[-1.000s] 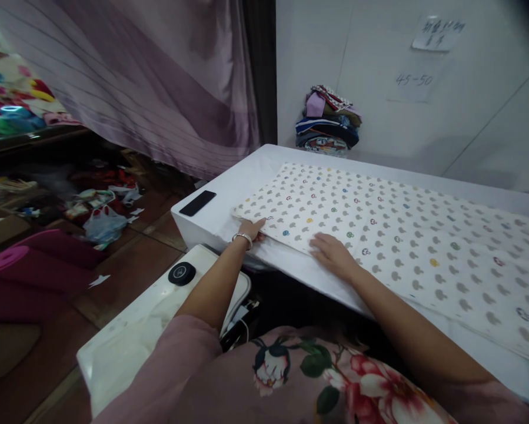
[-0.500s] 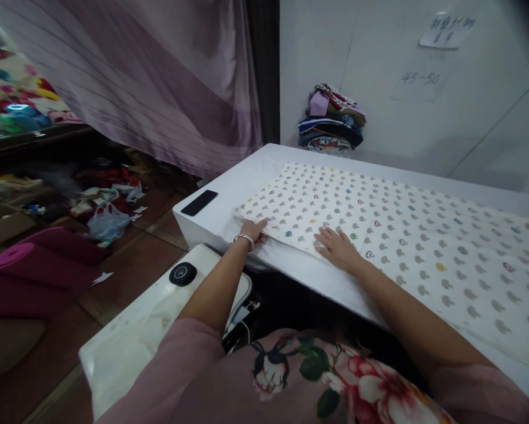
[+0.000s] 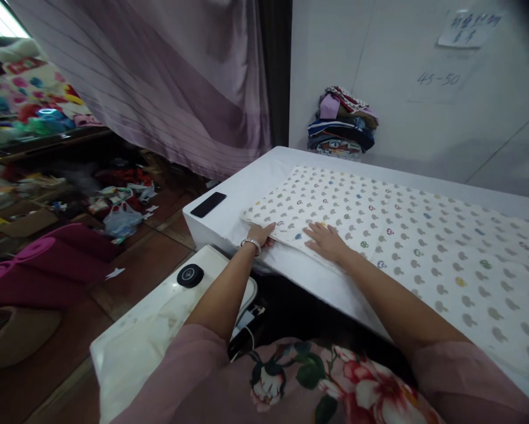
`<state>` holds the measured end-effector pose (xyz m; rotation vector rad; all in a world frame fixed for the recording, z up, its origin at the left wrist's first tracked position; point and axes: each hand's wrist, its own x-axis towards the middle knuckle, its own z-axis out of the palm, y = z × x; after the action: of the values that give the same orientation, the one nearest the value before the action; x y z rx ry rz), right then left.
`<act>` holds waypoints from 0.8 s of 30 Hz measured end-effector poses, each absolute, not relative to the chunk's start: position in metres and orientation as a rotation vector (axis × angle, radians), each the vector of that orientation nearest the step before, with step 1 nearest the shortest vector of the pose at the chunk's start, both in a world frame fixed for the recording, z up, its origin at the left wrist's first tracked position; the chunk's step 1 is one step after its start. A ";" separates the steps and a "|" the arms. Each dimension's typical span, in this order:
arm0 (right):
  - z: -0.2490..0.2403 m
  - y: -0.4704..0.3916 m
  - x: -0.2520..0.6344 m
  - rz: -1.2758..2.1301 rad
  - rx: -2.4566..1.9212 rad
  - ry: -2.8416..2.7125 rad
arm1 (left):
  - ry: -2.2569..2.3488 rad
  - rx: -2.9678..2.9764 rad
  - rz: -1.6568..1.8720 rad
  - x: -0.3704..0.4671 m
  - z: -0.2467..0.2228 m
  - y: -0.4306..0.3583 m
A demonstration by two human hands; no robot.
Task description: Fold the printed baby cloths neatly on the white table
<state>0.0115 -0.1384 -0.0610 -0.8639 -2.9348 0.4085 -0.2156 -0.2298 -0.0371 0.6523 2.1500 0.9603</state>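
A long white cloth (image 3: 352, 203) printed with grey and coloured mushrooms lies flat over the white table (image 3: 250, 188). At its near left corner, my left hand (image 3: 261, 235) pinches the edge, thumb on top and the other fingers mostly hidden beneath. A beaded bracelet circles that wrist. My right hand (image 3: 326, 240) rests palm down on the cloth near its front edge, a little right of the left hand, with its fingers spread.
A black phone (image 3: 208, 204) lies on the table's left end. Beside me stands a white side stand (image 3: 158, 312) bearing a round black object (image 3: 190, 275). Folded clothes (image 3: 341, 126) are stacked by the wall. Pink rolls (image 3: 56, 259) and a plastic bag (image 3: 122, 221) are on the floor.
My right hand has slid slightly left along the cloth, closer to my left hand. My left hand keeps its hold on the edge. The view has shifted a little to the left.
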 end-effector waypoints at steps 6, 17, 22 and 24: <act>-0.065 -0.143 0.007 0.378 -0.816 -2.948 | 2.047 0.521 1.122 -0.224 -0.046 -0.229; -0.066 -0.148 -0.011 0.481 -0.668 -2.879 | 2.273 0.530 1.122 -0.257 -0.042 -0.246; -0.073 -0.144 -0.017 0.472 -0.642 -2.821 | 2.319 0.600 1.037 -0.264 -0.046 -0.247; -0.072 -0.143 -0.014 0.460 -0.648 -2.838 | 2.398 0.656 0.974 -0.267 -0.046 -0.248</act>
<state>-0.0143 -0.1434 -0.0719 -0.6480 -2.8375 0.4601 -0.2673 -0.2479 -0.0463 0.6556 2.3975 0.9743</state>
